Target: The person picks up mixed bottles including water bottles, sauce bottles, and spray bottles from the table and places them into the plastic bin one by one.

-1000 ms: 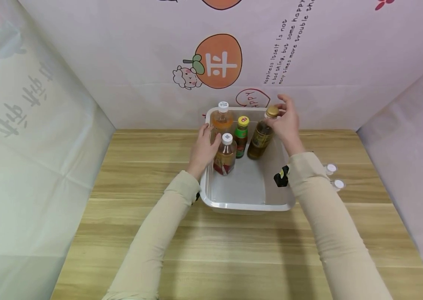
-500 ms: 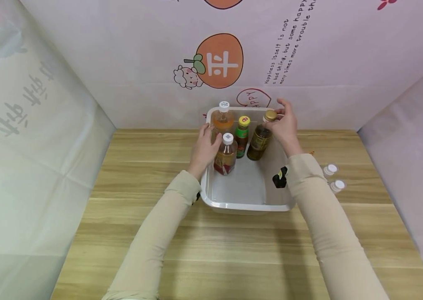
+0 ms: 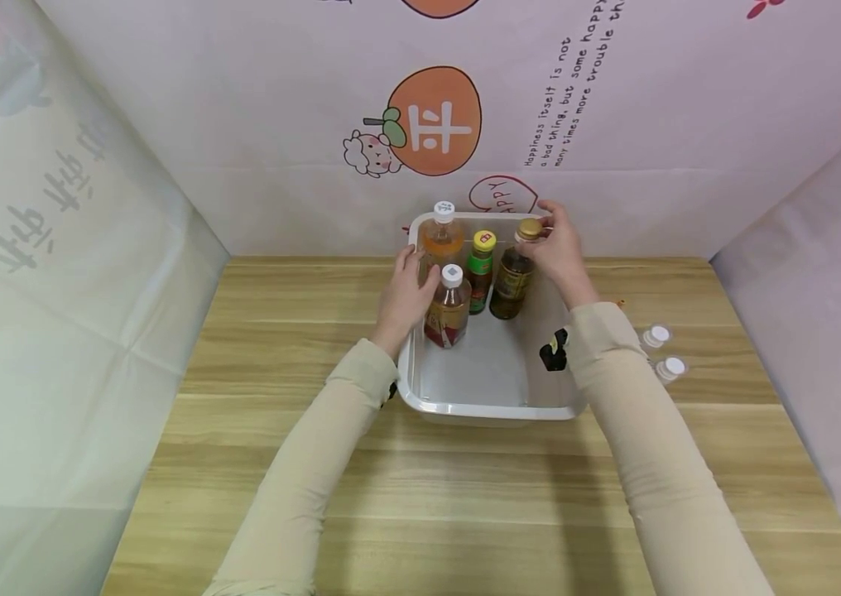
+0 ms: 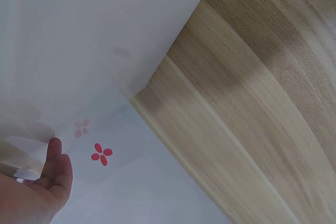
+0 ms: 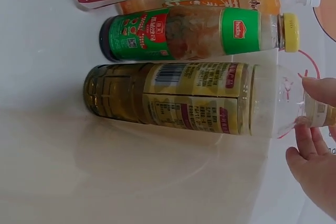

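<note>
My right hand (image 3: pixel 564 258) pinches a tall bottle (image 3: pixel 513 280) at its neck, under the gold cap. This bottle holds olive-brown liquid, has a yellow label and stands nearly upright in a white plastic bin (image 3: pixel 495 410). Beside it is a sauce bottle (image 5: pixel 202 34) with a yellow cap and green label. Two white-capped drink bottles stand along the bin's left side: a red-and-gold one (image 3: pixel 446 313) in front and an orange one (image 3: pixel 441 240) behind. My left hand (image 3: pixel 402 300) holds the bin's left rim, its fingers showing outside the wall in the left wrist view.
Two white-capped clear bottles (image 3: pixel 656 336) stand on the wooden table (image 3: pixel 279 397) right of the bin, partly hidden by the right sleeve. Printed cloth (image 3: pixel 279 124) hangs behind the bin and along both sides.
My right hand has moved left and slightly down with the gold-capped bottle, which has gone from leaning right to nearly upright, closer to the sauce bottle. The left hand has stayed put.
</note>
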Demonstrator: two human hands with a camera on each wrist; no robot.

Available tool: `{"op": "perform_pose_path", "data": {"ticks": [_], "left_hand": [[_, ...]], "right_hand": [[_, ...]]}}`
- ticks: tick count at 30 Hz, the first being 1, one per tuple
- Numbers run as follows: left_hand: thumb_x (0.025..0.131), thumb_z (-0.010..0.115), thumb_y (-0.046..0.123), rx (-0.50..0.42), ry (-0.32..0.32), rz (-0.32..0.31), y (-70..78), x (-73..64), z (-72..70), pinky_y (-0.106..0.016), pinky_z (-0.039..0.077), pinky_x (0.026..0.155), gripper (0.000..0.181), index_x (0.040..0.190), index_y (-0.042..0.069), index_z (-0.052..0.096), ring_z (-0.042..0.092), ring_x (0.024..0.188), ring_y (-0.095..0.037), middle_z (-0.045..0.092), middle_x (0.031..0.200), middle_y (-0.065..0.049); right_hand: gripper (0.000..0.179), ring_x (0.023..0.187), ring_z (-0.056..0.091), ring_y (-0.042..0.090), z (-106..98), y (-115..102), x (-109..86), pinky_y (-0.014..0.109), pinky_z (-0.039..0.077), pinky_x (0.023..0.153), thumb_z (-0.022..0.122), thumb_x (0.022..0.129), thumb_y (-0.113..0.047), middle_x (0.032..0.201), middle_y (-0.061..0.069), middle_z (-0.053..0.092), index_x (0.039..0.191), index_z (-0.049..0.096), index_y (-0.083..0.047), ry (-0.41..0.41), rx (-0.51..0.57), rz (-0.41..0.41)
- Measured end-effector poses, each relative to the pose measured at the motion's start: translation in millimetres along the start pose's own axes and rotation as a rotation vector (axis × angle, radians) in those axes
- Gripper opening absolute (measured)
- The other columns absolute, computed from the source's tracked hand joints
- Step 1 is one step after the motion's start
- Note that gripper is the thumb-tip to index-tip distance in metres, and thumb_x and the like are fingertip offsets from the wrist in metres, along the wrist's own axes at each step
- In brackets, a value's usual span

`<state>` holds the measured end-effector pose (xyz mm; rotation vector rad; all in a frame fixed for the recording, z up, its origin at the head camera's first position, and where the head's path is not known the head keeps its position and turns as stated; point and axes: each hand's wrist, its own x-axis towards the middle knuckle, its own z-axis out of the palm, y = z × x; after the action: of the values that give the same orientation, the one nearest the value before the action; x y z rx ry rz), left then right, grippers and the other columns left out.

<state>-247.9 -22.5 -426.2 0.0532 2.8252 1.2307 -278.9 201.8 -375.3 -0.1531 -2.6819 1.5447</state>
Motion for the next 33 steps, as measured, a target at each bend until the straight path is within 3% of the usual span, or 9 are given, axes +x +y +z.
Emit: {"op": "perform_pose_path", "data": {"ticks": [5,15,19,22,26,29,33], "left_hand": [[0.099,0.040,0.044,0.005,-0.002,-0.004,-0.9,-0.3,-0.1,-0.047,0.039,0.111,0.057,0.147,0.014,0.035,0.038,0.140,-0.029,0.018,0.160,-0.001],[0.099,0.039,0.044,-0.004,-0.008,-0.007,-0.8,-1.1,-1.1,-0.048,0.037,0.112,0.057,0.147,0.014,0.034,0.037,0.141,-0.030,0.017,0.161,-0.001],[0.099,0.040,0.044,-0.004,-0.007,-0.005,-1.0,-1.3,-1.4,-0.048,0.038,0.111,0.057,0.147,0.013,0.035,0.038,0.140,-0.030,0.017,0.161,-0.001],[0.099,0.039,0.044,0.000,-0.001,0.002,-1.6,-1.3,-0.9,-0.049,0.039,0.110,0.057,0.147,0.013,0.035,0.040,0.138,-0.031,0.018,0.160,-0.001],[0.099,0.039,0.044,0.001,0.004,0.007,-1.7,-1.3,-0.4,-0.049,0.038,0.111,0.057,0.147,0.014,0.035,0.040,0.138,-0.031,0.019,0.160,-0.002],[0.099,0.039,0.044,-0.003,-0.001,0.001,-1.1,-1.3,-0.3,-0.048,0.037,0.112,0.057,0.147,0.014,0.035,0.038,0.140,-0.030,0.018,0.160,-0.001],[0.099,0.040,0.043,-0.006,0.000,0.000,-0.2,-0.9,-0.8,-0.048,0.037,0.113,0.057,0.147,0.014,0.035,0.038,0.140,-0.030,0.018,0.160,-0.001]], "right_hand": [[0.072,0.131,0.041,0.036,-10,-6,-3.6,0.046,0.040,0.110,0.061,0.089,-0.007,0.141,0.025,0.038,0.149,0.021,-0.006,-0.074,0.019,0.009],[0.054,0.123,0.047,0.027,-53,-3,-19.4,0.037,0.040,0.104,0.050,0.098,-0.020,0.136,0.022,0.047,0.146,0.032,-0.006,-0.084,-0.038,-0.035],[0.053,0.111,0.050,0.008,-67,4,-30.0,0.030,0.042,0.100,0.050,0.098,-0.023,0.127,0.009,0.054,0.146,0.034,-0.007,-0.096,-0.052,-0.041],[0.054,0.103,0.047,-0.004,-76,11,-37.6,0.023,0.042,0.096,0.051,0.098,-0.026,0.113,-0.011,0.055,0.145,0.035,-0.007,-0.092,-0.044,-0.038],[0.055,0.101,0.047,-0.007,-84,21,-45.0,0.024,0.042,0.098,0.052,0.097,-0.027,0.102,-0.025,0.051,0.146,0.034,-0.007,-0.093,-0.034,-0.024],[0.056,0.097,0.047,-0.010,-88,29,-49.4,0.021,0.042,0.095,0.052,0.098,-0.029,0.100,-0.028,0.051,0.145,0.034,-0.006,-0.101,-0.049,-0.016],[0.060,0.093,0.047,-0.013,-91,40,-53.5,0.008,0.040,0.084,0.053,0.096,-0.034,0.098,-0.032,0.051,0.145,0.034,-0.005,-0.107,-0.053,-0.021]]}}
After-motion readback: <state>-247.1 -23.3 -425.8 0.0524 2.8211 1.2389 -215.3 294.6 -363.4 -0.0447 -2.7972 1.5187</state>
